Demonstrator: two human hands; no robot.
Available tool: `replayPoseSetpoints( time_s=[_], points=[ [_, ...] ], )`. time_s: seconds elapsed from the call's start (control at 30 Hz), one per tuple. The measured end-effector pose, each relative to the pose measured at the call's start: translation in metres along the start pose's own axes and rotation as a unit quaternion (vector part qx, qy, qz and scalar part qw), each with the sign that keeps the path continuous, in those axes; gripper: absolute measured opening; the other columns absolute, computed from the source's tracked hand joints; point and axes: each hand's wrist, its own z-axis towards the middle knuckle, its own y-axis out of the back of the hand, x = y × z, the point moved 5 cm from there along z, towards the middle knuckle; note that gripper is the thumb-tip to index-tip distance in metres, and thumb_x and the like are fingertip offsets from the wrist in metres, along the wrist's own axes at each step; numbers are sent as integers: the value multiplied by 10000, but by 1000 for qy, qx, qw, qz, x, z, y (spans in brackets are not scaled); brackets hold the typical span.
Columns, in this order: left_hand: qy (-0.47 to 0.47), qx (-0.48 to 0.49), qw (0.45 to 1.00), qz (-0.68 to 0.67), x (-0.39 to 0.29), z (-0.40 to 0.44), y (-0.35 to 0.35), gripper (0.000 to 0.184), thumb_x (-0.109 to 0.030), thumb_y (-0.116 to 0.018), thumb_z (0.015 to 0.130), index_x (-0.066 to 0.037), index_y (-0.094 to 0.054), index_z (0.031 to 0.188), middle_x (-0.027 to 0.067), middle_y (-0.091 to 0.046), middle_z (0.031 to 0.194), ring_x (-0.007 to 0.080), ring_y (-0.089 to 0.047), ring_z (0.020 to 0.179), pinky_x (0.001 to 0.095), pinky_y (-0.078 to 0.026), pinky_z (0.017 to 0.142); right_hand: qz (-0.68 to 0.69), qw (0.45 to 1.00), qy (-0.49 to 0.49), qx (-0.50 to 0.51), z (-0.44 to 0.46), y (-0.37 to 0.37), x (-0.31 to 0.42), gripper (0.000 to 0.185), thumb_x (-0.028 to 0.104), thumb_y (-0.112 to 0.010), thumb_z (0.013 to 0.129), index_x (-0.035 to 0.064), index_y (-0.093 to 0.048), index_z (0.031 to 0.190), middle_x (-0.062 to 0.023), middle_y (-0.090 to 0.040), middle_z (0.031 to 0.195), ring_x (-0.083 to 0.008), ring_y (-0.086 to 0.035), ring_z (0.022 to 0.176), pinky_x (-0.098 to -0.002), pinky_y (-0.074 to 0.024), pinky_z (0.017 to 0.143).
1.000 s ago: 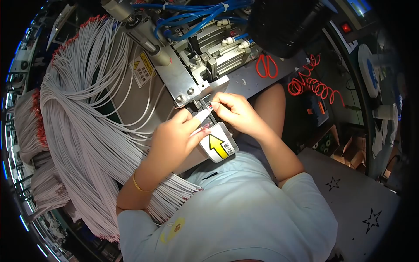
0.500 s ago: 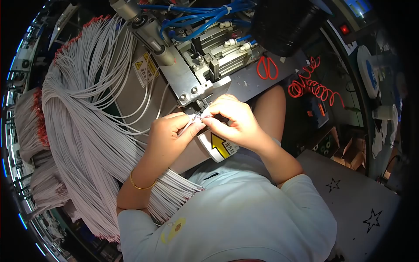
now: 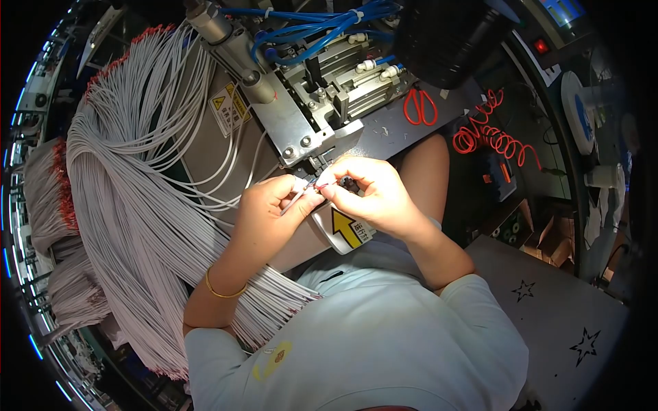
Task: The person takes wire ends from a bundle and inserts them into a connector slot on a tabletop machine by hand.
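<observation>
My left hand (image 3: 271, 203) is closed, with thumb and forefinger pinching a white cable (image 3: 293, 201) near its end. Facing it, my right hand (image 3: 370, 194) pinches the thin coloured wires (image 3: 319, 185) at the cable's tip; red and dark strands show between the fingertips. Both hands are close together just in front of the metal head of a bench machine (image 3: 291, 130). Fingers hide part of the wire ends.
A thick bundle of white cables (image 3: 130, 198) covers the left side. Blue air hoses (image 3: 308, 31) run over the machine. Red-handled scissors (image 3: 419, 108) lie right of it, near a coiled red hose (image 3: 480, 133). Below the hands is a white part with a yellow arrow (image 3: 348, 229).
My hands stay almost in place, with the right fingers shifting slightly and more red wire showing between them. On the machine, the upper-left cylinder and sliding parts have moved a little.
</observation>
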Motion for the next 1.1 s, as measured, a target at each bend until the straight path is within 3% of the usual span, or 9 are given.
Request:
replayPoseSetpoints(
  time_s=[0.13, 0.3, 0.33, 0.4, 0.43, 0.53, 0.7, 0.93, 1.1],
  points=[
    [86, 17, 974, -208, 10, -1, -8, 108, -93, -677, 880, -4, -642, 827, -27, -577, 693, 26, -465, 566, 247, -378, 507, 123, 991, -60, 4, -3, -1, -6, 81, 55, -657, 871, -6, -673, 922, -27, -653, 873, -57, -582, 802, -212, -470, 698],
    [96, 31, 973, -206, 17, -2, -11, 151, -139, -671, 887, 2, -624, 860, -3, -552, 632, 26, -494, 570, 243, -357, 481, 18, 1000, -14, -12, -3, 2, -4, 68, 57, -671, 843, 3, -670, 884, -43, -655, 842, -93, -599, 751, -253, -464, 700],
    [4, 6, 997, -74, 11, -2, -7, 145, -130, -662, 890, 2, -619, 847, -6, -552, 630, 22, -480, 563, 238, -349, 479, -117, 992, 52, -6, -2, 0, 4, 61, 61, -673, 832, 8, -662, 860, -51, -646, 817, -121, -594, 724, -270, -457, 702],
    [-179, -40, 965, 190, -7, -6, -8, 139, -111, -645, 896, 1, -609, 821, -13, -551, 628, 16, -452, 549, 229, -334, 476, -376, 910, 176, 5, -4, -7, 18, 59, 69, -677, 811, 18, -647, 813, -67, -627, 767, -178, -584, 669, -304, -441, 707],
    [-179, -40, 965, 190, -8, -5, -8, 139, -111, -645, 896, 1, -609, 821, -13, -551, 628, 16, -452, 549, 229, -334, 476, -376, 910, 176, 5, -4, -6, 18, 59, 69, -677, 811, 18, -647, 813, -67, -627, 767, -178, -584, 669, -304, -441, 707],
    [6, 6, 1000, -4, 3, -3, -2, 135, -91, -627, 895, 6, -589, 808, -2, -552, 645, 41, -435, 550, 242, -335, 481, -319, 929, 189, 7, -3, -4, 19, 75, 74, -657, 799, 33, -609, 759, -85, -573, 698, -255, -542, 645, -328, -413, 708],
    [40, 8, 998, -46, 1, -4, 0, 134, -87, -629, 885, 8, -580, 806, 26, -542, 660, 72, -425, 573, 256, -347, 504, -242, 947, 198, -64, 3, 4, 12, 84, 71, -618, 837, 28, -593, 770, -81, -551, 696, -245, -536, 657, -326, -411, 710],
    [-122, -69, 983, 118, -12, 1, 2, 188, -153, -678, 848, 1, -601, 772, 92, -588, 683, 212, -546, 596, 335, -410, 538, -202, 962, 154, -99, 1, 5, 2, 139, 108, -555, 921, -5, -570, 843, -92, -549, 741, -231, -522, 663, -334, -422, 651],
    [-18, -18, 968, 249, 0, 2, 3, 165, -174, -685, 825, -28, -611, 798, 113, -583, 685, 288, -576, 647, 385, -444, 571, -216, 970, 14, -107, 5, 20, -26, 157, 137, -562, 898, 2, -552, 818, -153, -578, 772, -330, -544, 703, -411, -437, 664]
  ],
)
